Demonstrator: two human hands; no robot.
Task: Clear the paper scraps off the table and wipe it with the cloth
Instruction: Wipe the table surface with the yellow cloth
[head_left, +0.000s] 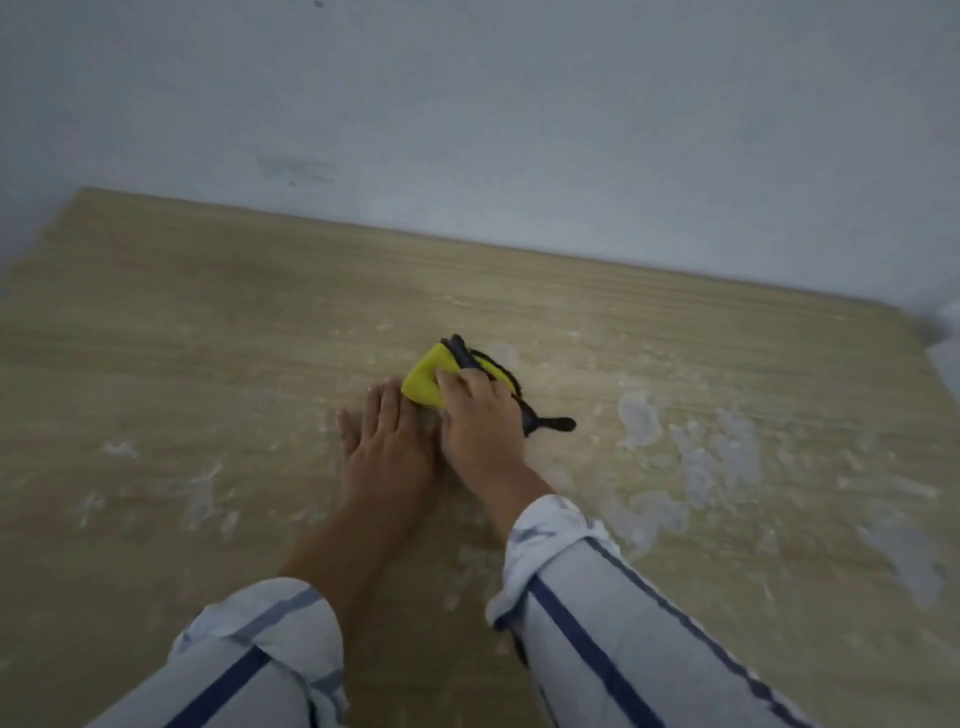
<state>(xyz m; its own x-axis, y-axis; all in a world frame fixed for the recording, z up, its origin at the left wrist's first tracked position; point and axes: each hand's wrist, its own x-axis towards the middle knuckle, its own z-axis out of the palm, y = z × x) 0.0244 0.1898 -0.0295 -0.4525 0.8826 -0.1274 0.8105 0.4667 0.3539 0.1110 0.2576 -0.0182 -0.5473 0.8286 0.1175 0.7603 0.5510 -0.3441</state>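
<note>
A yellow cloth with a dark edge and a dark strap (427, 378) lies near the middle of the light wooden table (208, 322). My right hand (480, 415) lies on top of it, fingers bent over its right part. My left hand (387, 436) rests flat on the table beside the cloth, fingertips touching its left edge. Pale smears and thin white residue patches (696, 457) mark the table surface to the right and left of my hands. I cannot make out any loose paper scraps.
A grey-white wall (467, 130) runs along the table's far edge. The table's right corner (919, 322) ends near the frame's right side. My striped sleeves are rolled up above both wrists.
</note>
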